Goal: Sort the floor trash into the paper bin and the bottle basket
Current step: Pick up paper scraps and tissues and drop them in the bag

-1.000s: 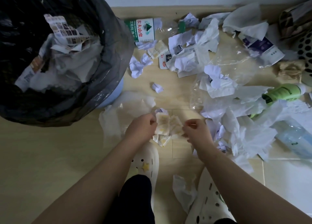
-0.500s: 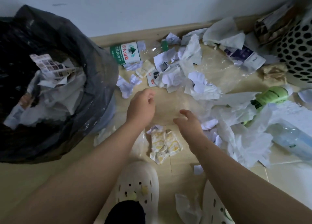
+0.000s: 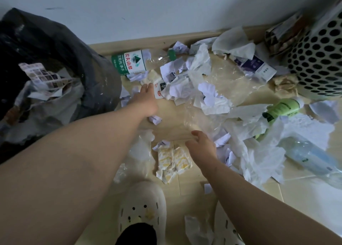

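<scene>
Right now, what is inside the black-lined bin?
Inside the black-lined bin lie crumpled white papers and a printed grid-pattern sheet; anything beneath them is covered.

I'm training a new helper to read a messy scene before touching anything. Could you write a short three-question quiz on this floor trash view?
1. Fill in: the black-lined bin holds scraps of ____.
2. Which hand stretches toward the scraps beside the green-labelled water bottle? A. left hand B. right hand
3. True or false: the perforated basket stands at the right edge of the view, with the bin at the left.

Key: 1 paper; 2 A; 3 true.
</scene>
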Motion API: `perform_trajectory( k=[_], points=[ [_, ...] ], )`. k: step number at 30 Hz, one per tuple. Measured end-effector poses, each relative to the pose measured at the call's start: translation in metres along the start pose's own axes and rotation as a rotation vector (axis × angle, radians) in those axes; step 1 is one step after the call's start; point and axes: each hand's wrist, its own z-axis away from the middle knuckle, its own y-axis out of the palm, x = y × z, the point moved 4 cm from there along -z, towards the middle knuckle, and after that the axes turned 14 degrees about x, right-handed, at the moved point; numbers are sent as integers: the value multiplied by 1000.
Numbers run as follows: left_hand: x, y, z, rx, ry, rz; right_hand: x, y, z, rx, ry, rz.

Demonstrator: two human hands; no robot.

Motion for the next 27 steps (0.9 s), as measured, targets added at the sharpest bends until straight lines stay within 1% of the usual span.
perform_trajectory(
  k=[4,8,12,14,17,21,23,27],
  points=[
    [2,2,2,18,-24,-69,-2,0,3,6,8,44],
    [1,0,1,39,-71,-215,-3,-2,8,49,7,90],
    [-2,-1,4,20,-108,-249,-12,-11,15,60,27,158],
    [-2,2,8,-10,-88,-272,-18,-12,16,51,23,180],
    [1,19,18,-50,-3,-214,-24,-9,17,26,14,211],
    [9,45,39,-211,93,-335,-28,-6,19,-5,7,234],
    [16,56,45,-229,113,-281,-30,-5,19,-26,3,218],
    [23,67,48,-239,62,-190,-34,-1,23,-44,6,202]
  ],
)
